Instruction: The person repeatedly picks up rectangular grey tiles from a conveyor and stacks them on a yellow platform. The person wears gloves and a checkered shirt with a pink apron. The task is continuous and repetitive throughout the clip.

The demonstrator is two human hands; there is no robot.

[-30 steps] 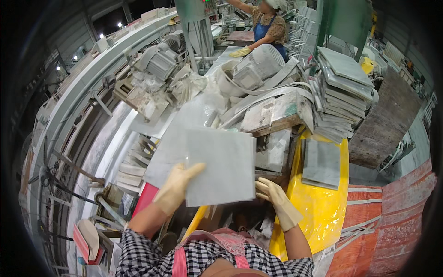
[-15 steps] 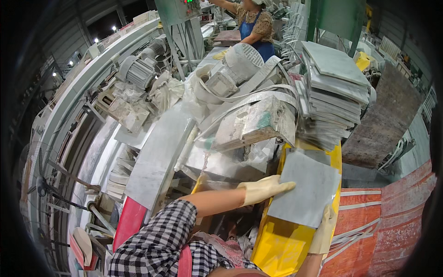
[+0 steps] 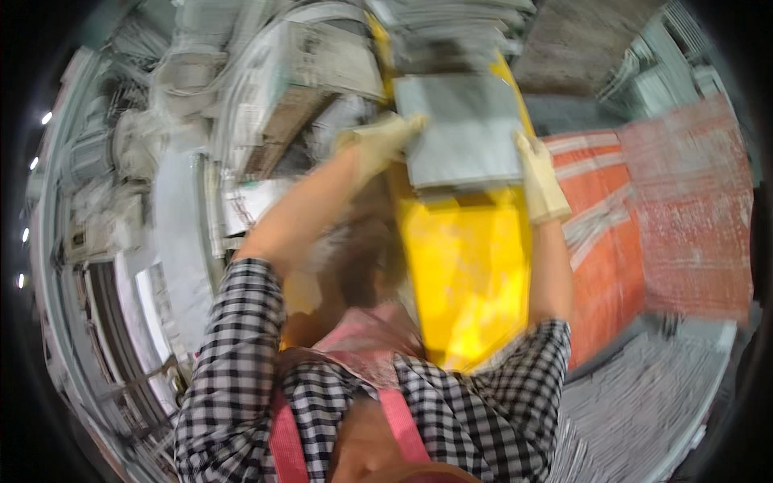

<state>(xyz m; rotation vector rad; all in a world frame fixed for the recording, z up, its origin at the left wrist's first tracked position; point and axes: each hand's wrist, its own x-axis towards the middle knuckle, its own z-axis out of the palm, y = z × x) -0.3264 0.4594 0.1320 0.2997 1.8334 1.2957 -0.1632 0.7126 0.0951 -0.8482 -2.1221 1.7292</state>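
Both gloved hands on the grey slab (image 3: 463, 133) rn, which sits btwn them over the upper part of the yellow surface (image 3: 467, 274). Left hand (image 3: 385, 143) grips its left edge, fingertip just over the face; right hand (image 3: 539, 173) has the right edge, near the yellow surface's right border. So the slab's btwn the 2 grips, w/ most of its face uncovered and the near edge sticking out toward the wearer, below both sets of fingers. Lots of motion blur tbh, so can't tell if it's lifted or resting on smth. Orange sheet (image 3: 608, 233) is right of the yellow surface, long grey panel (image 3: 181, 217) well off to its left, pink apron (image 3: 378, 346) near its bottom left.
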